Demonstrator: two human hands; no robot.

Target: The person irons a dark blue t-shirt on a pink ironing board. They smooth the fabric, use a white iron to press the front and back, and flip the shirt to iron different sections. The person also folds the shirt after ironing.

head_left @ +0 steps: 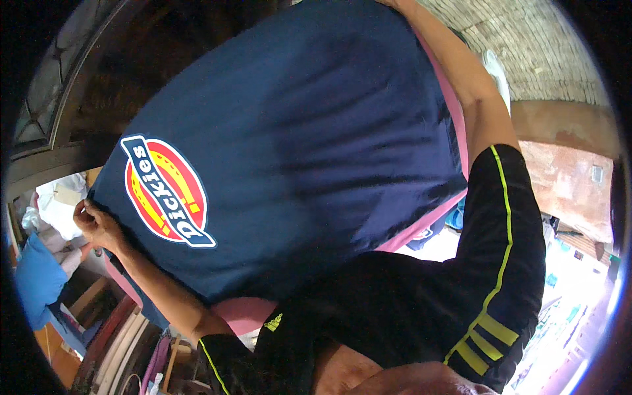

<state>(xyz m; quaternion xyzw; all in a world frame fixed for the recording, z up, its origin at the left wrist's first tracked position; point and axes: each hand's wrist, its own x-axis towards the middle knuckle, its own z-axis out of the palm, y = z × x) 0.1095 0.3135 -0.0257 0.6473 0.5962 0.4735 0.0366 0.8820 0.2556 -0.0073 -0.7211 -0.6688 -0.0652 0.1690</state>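
Observation:
A large navy blue cloth (pixel 263 191) is spread wide between my raised arms. It bears a red, yellow and white oval logo (pixel 168 191) near its left side. My left hand (pixel 99 227) is closed in a pinch on the cloth's left edge. At the top border of the view, my right hand (pixel 394 3) reaches the far edge of the cloth; its fingers are out of sight. Pink fabric (pixel 421 224) shows behind the cloth along its right side and at the bottom. Soft folds run across the right half, which lies partly in shadow.
Leftward are a blue cloth bundle (pixel 39 273), white plastic bags (pixel 60 207) and stacked long boards (pixel 118 352). A dark metal frame (pixel 69 92) stands at the upper left. A woven wall panel (pixel 533 49) and a pale wall (pixel 566 184) are at the right.

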